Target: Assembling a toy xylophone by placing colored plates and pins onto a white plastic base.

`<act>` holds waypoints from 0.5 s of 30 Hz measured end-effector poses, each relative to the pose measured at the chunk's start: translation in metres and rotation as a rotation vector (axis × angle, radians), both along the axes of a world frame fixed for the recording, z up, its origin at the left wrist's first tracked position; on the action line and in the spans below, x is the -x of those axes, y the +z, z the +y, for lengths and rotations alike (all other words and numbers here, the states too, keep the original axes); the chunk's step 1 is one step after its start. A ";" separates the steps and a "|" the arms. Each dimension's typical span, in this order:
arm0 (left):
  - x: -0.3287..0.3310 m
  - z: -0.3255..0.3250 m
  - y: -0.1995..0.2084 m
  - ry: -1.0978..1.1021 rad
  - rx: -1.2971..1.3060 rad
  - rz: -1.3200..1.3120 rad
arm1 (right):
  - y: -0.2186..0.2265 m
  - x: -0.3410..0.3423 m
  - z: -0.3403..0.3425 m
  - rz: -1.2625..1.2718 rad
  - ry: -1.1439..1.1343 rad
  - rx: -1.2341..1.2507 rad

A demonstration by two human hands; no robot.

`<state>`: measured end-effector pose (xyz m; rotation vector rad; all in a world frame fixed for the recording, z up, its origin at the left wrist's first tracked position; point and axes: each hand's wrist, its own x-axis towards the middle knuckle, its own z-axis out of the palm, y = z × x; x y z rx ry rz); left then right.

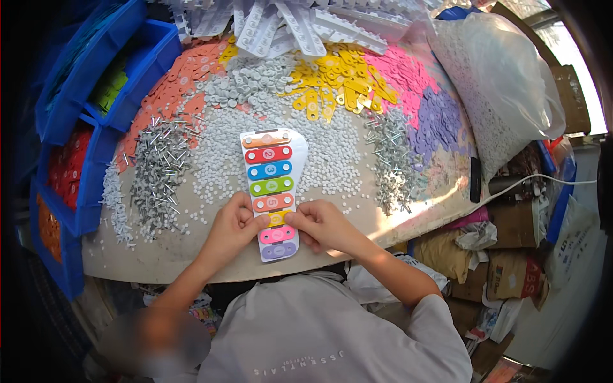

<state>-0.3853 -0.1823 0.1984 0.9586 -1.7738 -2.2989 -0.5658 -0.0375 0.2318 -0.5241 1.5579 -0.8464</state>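
Note:
A toy xylophone [269,169] with a white base and a column of coloured bars lies at the middle of the table, its long side pointing toward me. My left hand [235,225] grips its left edge, fingers curled and thumb on the yellow bar [276,219]. From the other side my right hand [323,225] holds the same spot, its thumb at that bar's right end. White round caps sit on the ends of the upper bars. Pink [277,235] and purple bars [279,250] nearest me show small dark dots instead. Both hands' undersides are hidden.
White caps [220,153] are strewn around the xylophone. Metal pins [156,172] lie left, more pins [391,153] right. Orange [185,70], yellow [348,73], pink [402,73] and purple bars [437,118] form heaps behind. Blue bins [150,80] stand left; a filled plastic bag [498,83] right.

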 end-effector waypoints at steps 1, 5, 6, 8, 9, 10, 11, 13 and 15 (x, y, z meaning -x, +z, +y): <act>-0.001 0.002 0.000 0.003 0.006 0.002 | 0.002 0.003 -0.001 0.002 0.003 0.006; -0.016 0.014 0.014 0.115 0.105 -0.018 | 0.000 0.035 0.005 0.673 -0.050 0.268; -0.024 0.016 0.021 0.170 0.128 -0.011 | 0.014 0.052 0.001 0.908 -0.040 0.116; -0.041 0.021 0.024 0.217 0.171 -0.034 | 0.017 0.089 -0.001 1.267 -0.263 0.197; -0.051 0.023 0.025 0.251 0.210 -0.044 | 0.009 0.120 0.002 1.442 -0.297 0.258; -0.057 0.024 0.025 0.270 0.207 -0.064 | -0.001 0.153 0.011 1.590 -0.275 0.299; -0.062 0.027 0.024 0.305 0.221 -0.093 | 0.003 0.169 0.013 1.564 -0.306 0.223; -0.071 0.030 0.016 0.388 0.283 -0.016 | -0.009 0.208 0.031 1.550 -0.328 0.168; -0.088 0.029 0.020 0.453 0.316 -0.074 | -0.022 0.232 0.038 1.516 -0.329 0.075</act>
